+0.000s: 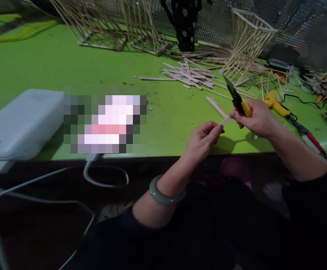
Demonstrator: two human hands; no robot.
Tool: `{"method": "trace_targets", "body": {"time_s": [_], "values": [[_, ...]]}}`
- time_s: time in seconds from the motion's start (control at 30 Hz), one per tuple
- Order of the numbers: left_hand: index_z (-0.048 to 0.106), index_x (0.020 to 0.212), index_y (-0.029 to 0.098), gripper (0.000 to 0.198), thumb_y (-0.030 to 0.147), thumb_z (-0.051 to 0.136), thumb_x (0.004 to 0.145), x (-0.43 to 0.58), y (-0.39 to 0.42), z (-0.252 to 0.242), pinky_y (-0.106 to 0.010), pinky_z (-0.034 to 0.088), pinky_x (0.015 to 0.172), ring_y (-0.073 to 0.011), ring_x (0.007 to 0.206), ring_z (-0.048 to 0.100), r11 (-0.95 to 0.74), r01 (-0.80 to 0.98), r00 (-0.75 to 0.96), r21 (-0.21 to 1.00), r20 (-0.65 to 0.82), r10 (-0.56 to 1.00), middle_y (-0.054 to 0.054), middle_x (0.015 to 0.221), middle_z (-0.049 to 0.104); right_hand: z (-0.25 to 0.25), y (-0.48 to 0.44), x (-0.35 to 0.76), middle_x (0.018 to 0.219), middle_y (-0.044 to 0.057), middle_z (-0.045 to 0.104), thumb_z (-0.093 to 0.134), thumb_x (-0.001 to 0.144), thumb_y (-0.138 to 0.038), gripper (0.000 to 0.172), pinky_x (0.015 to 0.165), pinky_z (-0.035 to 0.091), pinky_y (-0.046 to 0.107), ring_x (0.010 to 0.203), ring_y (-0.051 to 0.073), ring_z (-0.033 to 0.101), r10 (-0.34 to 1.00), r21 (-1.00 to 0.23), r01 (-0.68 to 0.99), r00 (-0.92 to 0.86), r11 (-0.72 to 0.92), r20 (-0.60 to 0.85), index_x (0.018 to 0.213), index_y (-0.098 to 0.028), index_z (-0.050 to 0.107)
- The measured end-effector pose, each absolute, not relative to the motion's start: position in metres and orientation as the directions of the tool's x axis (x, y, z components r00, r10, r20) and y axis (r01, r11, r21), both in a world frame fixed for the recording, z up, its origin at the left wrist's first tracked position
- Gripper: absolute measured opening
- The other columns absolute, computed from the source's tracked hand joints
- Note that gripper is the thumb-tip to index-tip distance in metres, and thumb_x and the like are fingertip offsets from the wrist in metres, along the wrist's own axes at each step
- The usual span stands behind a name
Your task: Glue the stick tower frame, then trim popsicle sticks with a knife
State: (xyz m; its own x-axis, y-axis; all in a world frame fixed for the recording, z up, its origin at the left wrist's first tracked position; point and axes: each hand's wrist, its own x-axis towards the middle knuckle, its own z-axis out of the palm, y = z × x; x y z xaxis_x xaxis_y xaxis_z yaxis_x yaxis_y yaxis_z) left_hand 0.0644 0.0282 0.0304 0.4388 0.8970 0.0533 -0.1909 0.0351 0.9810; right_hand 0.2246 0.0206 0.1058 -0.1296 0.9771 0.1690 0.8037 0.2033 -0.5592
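My left hand (204,138) is closed in a pinch on one end of a flat wooden craft stick (225,120), just above the front edge of the green table. Wrapped around a yellow and black utility knife (238,102) is my right hand (257,117), with the blade pointing up and away. Its thumb also meets the far end of the craft stick. A couple of loose craft sticks (216,106) lie on the table just beyond my hands. Farther back is a pile of craft sticks (190,75).
A twisted stick frame (244,48) stands behind the pile, with more stick frames (104,26) at back left. A yellow glue gun (276,103) and red-handled pliers (306,135) lie right. Left are a white power bank (25,120), a cable (109,183) and a pixelated patch (107,127).
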Motion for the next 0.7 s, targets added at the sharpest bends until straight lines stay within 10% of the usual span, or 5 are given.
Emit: {"method": "trace_targets", "body": {"time_s": [0.47, 0.7], "values": [[0.061, 0.074, 0.016, 0.008, 0.021, 0.057, 0.079, 0.064, 0.030, 0.032, -0.018, 0.030, 0.039, -0.0043, 0.040, 0.043, 0.163, -0.273, 0.429, 0.948, -0.031, 0.903, 0.003, 0.057, 0.060, 0.100, 0.027, 0.238, 0.052, -0.006, 0.048, 0.067, 0.074, -0.036, 0.024, 0.046, 0.040, 0.024, 0.044, 0.008, 0.047, 0.985, -0.786, 0.600, -0.016, 0.145, 0.169, 0.068, -0.020, 0.051], [0.059, 0.072, 0.016, 0.016, 0.030, 0.062, 0.080, 0.064, 0.031, 0.033, -0.017, 0.035, 0.040, -0.0043, 0.039, 0.046, 0.173, -0.358, 0.335, 0.917, -0.046, 0.941, 0.004, 0.051, 0.057, 0.109, 0.021, 0.255, 0.056, -0.004, 0.053, 0.061, 0.080, -0.030, 0.013, 0.049, 0.045, 0.027, 0.048, 0.010, 0.051, 0.798, -0.749, 0.542, 0.216, 0.381, 0.563, 0.072, -0.022, 0.055]]}}
